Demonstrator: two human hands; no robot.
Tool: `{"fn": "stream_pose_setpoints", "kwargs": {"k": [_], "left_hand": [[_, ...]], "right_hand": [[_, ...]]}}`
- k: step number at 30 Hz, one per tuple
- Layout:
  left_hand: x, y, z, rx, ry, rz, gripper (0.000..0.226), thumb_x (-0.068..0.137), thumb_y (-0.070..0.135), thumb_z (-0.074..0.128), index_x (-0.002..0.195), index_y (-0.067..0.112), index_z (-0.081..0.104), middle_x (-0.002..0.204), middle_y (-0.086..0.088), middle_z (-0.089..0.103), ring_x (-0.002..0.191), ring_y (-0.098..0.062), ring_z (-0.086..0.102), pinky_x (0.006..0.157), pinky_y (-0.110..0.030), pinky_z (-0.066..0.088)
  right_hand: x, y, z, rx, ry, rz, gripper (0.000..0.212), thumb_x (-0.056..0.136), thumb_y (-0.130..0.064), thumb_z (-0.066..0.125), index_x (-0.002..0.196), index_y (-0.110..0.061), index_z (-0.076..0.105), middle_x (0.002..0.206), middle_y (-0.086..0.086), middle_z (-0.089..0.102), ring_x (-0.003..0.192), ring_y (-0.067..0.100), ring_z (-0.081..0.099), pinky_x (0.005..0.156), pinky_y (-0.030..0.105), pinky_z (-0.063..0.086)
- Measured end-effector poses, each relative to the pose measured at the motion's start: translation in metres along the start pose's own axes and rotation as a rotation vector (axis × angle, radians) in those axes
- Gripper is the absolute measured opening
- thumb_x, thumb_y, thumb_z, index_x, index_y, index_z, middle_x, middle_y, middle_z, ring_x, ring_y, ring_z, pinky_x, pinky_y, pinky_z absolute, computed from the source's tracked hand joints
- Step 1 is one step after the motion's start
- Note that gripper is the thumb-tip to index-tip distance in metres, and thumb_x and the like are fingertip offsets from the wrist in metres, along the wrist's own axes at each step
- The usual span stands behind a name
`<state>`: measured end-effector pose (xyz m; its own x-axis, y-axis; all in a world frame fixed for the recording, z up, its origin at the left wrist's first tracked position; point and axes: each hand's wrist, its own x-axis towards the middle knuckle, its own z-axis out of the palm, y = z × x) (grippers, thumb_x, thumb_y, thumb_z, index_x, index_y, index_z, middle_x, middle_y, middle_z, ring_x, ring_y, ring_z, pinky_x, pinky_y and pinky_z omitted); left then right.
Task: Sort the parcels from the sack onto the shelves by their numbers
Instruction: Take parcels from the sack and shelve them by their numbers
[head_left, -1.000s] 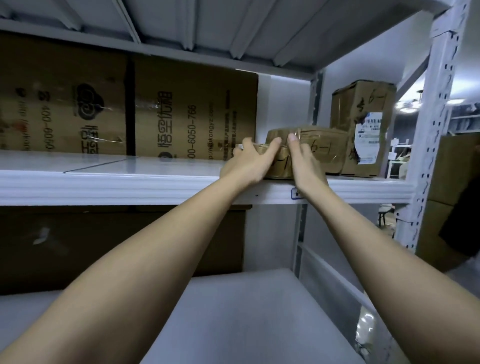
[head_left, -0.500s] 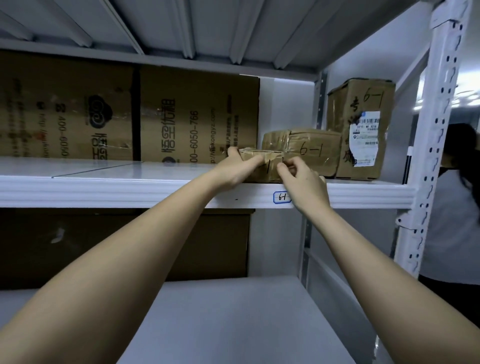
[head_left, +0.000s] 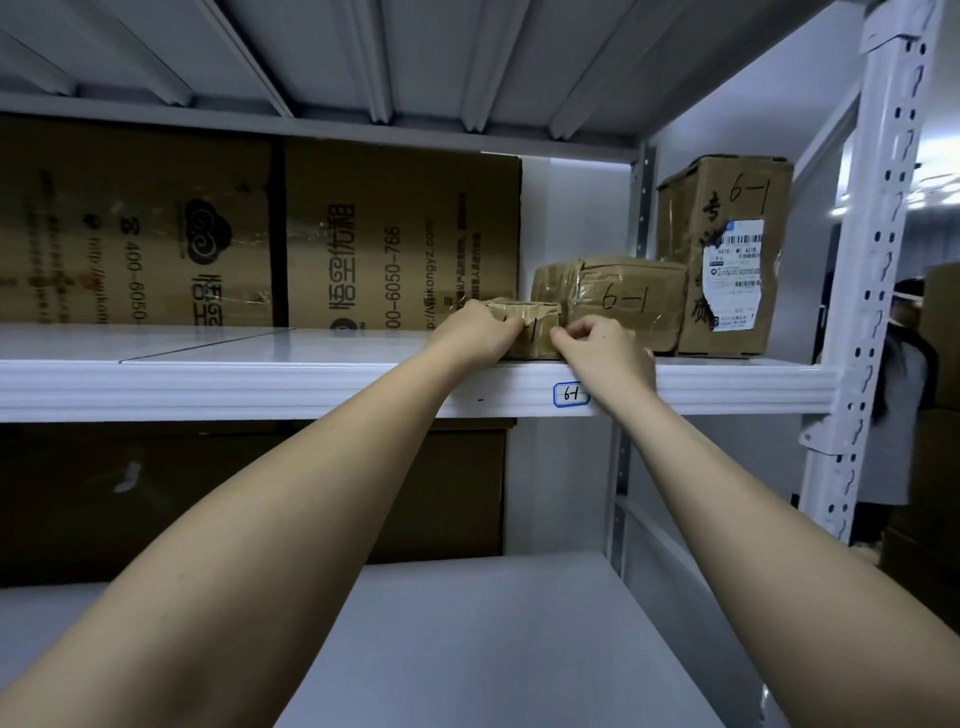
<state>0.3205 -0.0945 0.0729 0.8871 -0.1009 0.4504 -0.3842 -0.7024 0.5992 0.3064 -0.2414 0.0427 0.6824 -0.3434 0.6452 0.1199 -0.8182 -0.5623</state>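
My small flat brown taped cardboard parcel (head_left: 535, 332) now sits flat on the white metal shelf (head_left: 260, 387) near its front edge, where a second ago I was still pushing it in with fingers laid over its top. My left hand (head_left: 480, 335) curls round the parcel's left end, so that grip is closed on it. My right hand (head_left: 605, 348) has slid back to the front right corner, fingers curled; it looks like a light pinch on the corner, though I cannot tell for sure.

The parcel touches or nearly touches the larger brown taped parcel marked 6-1 (head_left: 618, 306) behind it, and the tall brown box with a white shipping label (head_left: 727, 254), also marked 6-1, stands further right. A small white tag (head_left: 571, 395) on the shelf lip reads 6-1, so I judge this parcel is in its right place and only needs releasing.

Large flattened brown printed cartons (head_left: 260, 234) line the back of the shelf. A white perforated upright post (head_left: 872, 270) frames the right side, with a person in pale clothing (head_left: 904, 405) beyond it.
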Motion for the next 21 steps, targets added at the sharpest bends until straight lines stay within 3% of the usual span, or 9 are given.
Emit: {"fn": "stream_pose_setpoints", "kwargs": {"k": [3, 7, 10, 13, 16, 21], "left_hand": [[0.001, 0.000, 0.001, 0.038, 0.014, 0.017, 0.053, 0.094, 0.044, 0.044, 0.115, -0.003, 0.059, 0.111, -0.019, 0.065, 0.103, -0.033, 0.061, 0.067, -0.030, 0.037], [0.003, -0.002, 0.001, 0.077, 0.014, 0.035, 0.041, 0.095, 0.039, 0.047, 0.101, 0.002, 0.064, 0.105, -0.016, 0.067, 0.097, -0.034, 0.063, 0.068, -0.032, 0.043], [0.006, -0.007, 0.000, 0.057, 0.013, 0.032, 0.024, 0.093, 0.029, 0.053, 0.074, 0.014, 0.054, 0.092, -0.012, 0.066, 0.086, -0.029, 0.060, 0.066, -0.028, 0.039], [0.005, -0.009, 0.000, 0.048, 0.019, 0.031, 0.015, 0.091, 0.021, 0.053, 0.078, 0.015, 0.050, 0.086, -0.007, 0.059, 0.093, -0.031, 0.061, 0.069, -0.029, 0.041], [0.005, -0.009, 0.000, 0.057, 0.017, 0.040, 0.020, 0.092, 0.019, 0.051, 0.072, 0.017, 0.047, 0.090, -0.010, 0.063, 0.091, -0.031, 0.061, 0.065, -0.030, 0.039], [0.003, -0.010, -0.002, 0.053, -0.015, 0.055, 0.014, 0.093, 0.019, 0.051, 0.080, 0.015, 0.050, 0.097, -0.011, 0.065, 0.103, -0.031, 0.061, 0.074, -0.032, 0.045]], "right_hand": [[0.001, -0.002, 0.000, -0.008, 0.019, 0.030, 0.030, 0.089, -0.051, 0.053, 0.099, -0.027, 0.070, 0.102, -0.002, 0.071, 0.105, 0.025, 0.059, 0.095, 0.037, 0.040], [0.003, -0.005, 0.000, -0.028, 0.042, 0.068, 0.026, 0.088, -0.048, 0.057, 0.097, -0.028, 0.071, 0.105, 0.000, 0.071, 0.104, 0.027, 0.061, 0.090, 0.035, 0.044], [0.004, -0.005, 0.001, -0.034, 0.047, 0.080, 0.023, 0.088, -0.045, 0.059, 0.096, -0.028, 0.071, 0.107, -0.001, 0.071, 0.104, 0.027, 0.061, 0.085, 0.033, 0.044], [0.005, -0.006, 0.001, -0.044, 0.058, 0.091, 0.021, 0.088, -0.044, 0.061, 0.097, -0.028, 0.071, 0.107, -0.001, 0.071, 0.103, 0.026, 0.062, 0.081, 0.031, 0.042], [0.005, -0.006, 0.003, -0.066, 0.076, 0.089, 0.020, 0.088, -0.043, 0.061, 0.096, -0.028, 0.071, 0.106, -0.001, 0.071, 0.102, 0.026, 0.062, 0.081, 0.031, 0.042], [0.003, -0.006, 0.004, -0.076, 0.096, 0.073, 0.020, 0.089, -0.041, 0.059, 0.096, -0.027, 0.072, 0.103, -0.002, 0.072, 0.100, 0.026, 0.062, 0.083, 0.033, 0.044]]}}
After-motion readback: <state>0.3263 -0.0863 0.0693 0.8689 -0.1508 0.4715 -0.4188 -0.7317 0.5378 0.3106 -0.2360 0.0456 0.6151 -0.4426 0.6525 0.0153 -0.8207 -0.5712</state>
